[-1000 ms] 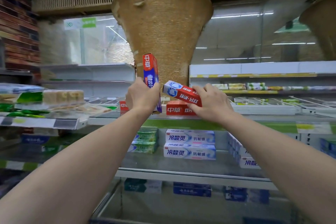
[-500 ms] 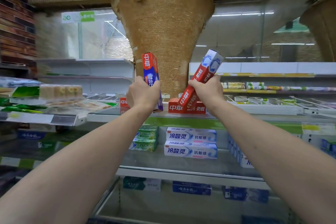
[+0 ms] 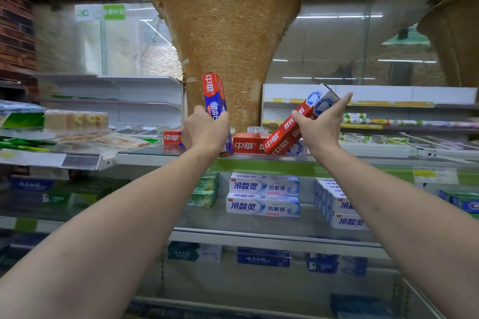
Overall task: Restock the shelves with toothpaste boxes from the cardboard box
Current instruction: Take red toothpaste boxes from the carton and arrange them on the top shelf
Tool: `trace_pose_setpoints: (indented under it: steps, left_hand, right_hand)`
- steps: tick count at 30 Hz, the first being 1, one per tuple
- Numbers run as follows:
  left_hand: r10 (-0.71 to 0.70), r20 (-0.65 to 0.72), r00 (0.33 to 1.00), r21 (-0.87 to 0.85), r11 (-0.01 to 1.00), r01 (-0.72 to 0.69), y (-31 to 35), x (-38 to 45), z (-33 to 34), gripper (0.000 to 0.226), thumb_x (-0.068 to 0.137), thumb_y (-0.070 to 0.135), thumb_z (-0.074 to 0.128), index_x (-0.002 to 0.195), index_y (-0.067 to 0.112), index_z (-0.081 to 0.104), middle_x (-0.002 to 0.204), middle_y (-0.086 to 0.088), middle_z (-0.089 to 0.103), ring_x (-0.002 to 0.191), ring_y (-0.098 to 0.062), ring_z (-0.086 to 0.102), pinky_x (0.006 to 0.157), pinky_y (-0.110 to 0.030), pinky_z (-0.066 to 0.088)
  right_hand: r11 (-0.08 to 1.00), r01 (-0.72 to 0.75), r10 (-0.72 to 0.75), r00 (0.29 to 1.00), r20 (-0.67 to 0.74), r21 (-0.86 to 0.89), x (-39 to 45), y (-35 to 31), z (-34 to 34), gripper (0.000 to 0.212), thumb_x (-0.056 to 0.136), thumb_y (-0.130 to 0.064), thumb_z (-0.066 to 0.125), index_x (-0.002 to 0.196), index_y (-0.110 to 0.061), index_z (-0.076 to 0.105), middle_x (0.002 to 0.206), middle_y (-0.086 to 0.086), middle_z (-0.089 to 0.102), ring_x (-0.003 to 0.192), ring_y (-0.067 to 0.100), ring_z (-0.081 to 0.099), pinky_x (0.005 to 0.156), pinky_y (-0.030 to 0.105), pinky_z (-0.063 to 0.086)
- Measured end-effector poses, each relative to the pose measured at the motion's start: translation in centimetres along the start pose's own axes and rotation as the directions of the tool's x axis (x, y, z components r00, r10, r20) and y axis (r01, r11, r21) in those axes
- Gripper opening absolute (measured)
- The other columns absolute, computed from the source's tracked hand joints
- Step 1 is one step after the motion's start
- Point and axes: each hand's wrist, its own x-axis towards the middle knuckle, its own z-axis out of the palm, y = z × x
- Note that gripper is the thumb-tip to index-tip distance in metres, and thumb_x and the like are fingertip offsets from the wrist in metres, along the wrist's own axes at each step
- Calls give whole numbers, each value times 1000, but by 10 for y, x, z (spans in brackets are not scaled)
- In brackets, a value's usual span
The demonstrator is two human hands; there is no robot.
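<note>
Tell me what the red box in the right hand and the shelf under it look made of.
Red box: likely glossy printed card, judging by its sharp folded edges and sheen. Shelf: probably pale painted metal, with a thin, smooth, slightly reflective front lip.

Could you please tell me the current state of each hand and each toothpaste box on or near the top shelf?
left hand: grips the red and blue box.
red and blue box: held upright, above the shelf.
right hand: holds the red box.
red box: tilted, lower end down at the shelf.
red box lying flat: resting on the top shelf behind the tilted one.
white boxes: stacked flat, one shelf down.
</note>
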Motion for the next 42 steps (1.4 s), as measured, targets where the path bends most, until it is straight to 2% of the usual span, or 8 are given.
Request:
trace_pose_setpoints:
  steps: [4, 9, 11, 14, 21, 27, 33, 42]
  left_hand:
    - [-4, 7, 1000, 6, 1000, 4, 0, -4, 2, 50, 92, 58, 61, 120, 17, 56, 115, -3, 68, 97, -18, 63, 70, -31, 43]
    - [3, 1, 1000, 19, 1000, -3, 2, -4, -1, 52, 92, 58, 61, 122, 16, 55, 117, -4, 67, 101, -19, 65, 72, -32, 44]
    - [-3, -1, 1000, 20, 1000, 3, 1, -4, -1, 52, 92, 58, 61, 123, 16, 55, 117, -4, 67, 102, -20, 65, 73, -32, 44]
    - [-1, -3, 1000, 29, 1000, 1, -1, -3, -1, 53, 92, 58, 61, 123, 16, 55, 119, -5, 67, 104, -22, 66, 74, -32, 47]
    - [20, -4, 1000, 63, 998, -20, 0, -4, 2, 53, 92, 58, 61, 125, 16, 56, 119, -4, 68, 103, -21, 66, 72, -32, 44]
    - [24, -1, 1000, 78, 997, -24, 3, -2, 8, 53, 91, 60, 61, 121, 16, 56, 117, -4, 68, 103, -21, 66, 72, -31, 44]
    - [35, 4, 999, 70, 997, -35, 9, 1, 13, 52, 90, 61, 60, 116, 17, 57, 111, -3, 68, 98, -21, 66, 71, -32, 44]
    - [88, 54, 995, 13, 996, -88, 29, 3, 26, 45, 91, 56, 61, 113, 17, 56, 108, -2, 67, 88, -17, 58, 70, -32, 43]
  right_hand:
    - [998, 43, -43, 999, -4, -42, 4, 5, -11, 103, 68, -42, 86, 145, -33, 18, 134, 5, 47, 120, 22, 52, 99, 47, 50]
    - [960, 46, -37, 999, 38, -275, 10, 10, -21, 95, 63, -49, 88, 133, -11, 36, 133, 9, 38, 116, 17, 45, 99, 32, 44]
    - [906, 83, -52, 995, 84, -415, 12, 16, -25, 92, 61, -52, 89, 127, -6, 43, 130, 10, 37, 118, 19, 45, 100, 34, 43]
    - [851, 79, 9, 986, 165, -519, 9, 27, -26, 87, 61, -53, 88, 123, -10, 45, 125, 11, 48, 115, 28, 52, 93, 42, 49]
    - [754, 56, 166, 948, 273, -654, -6, 29, -12, 87, 62, -65, 83, 115, -4, 48, 100, 8, 57, 89, 26, 55, 65, 34, 41]
    - [763, 30, 204, 937, 284, -646, -1, 26, -5, 64, 62, -59, 86, 77, -7, 53, 80, 6, 59, 64, 18, 52, 46, 29, 31]
    - [751, 5, 202, 950, 237, -660, -2, 24, -1, 87, 53, -66, 87, 106, -4, 56, 97, 10, 64, 83, 29, 58, 58, 32, 36]
    - [729, 31, 231, 929, 288, -684, -8, 15, -4, 94, 58, -67, 84, 119, -6, 46, 108, 9, 61, 99, 30, 60, 68, 36, 45]
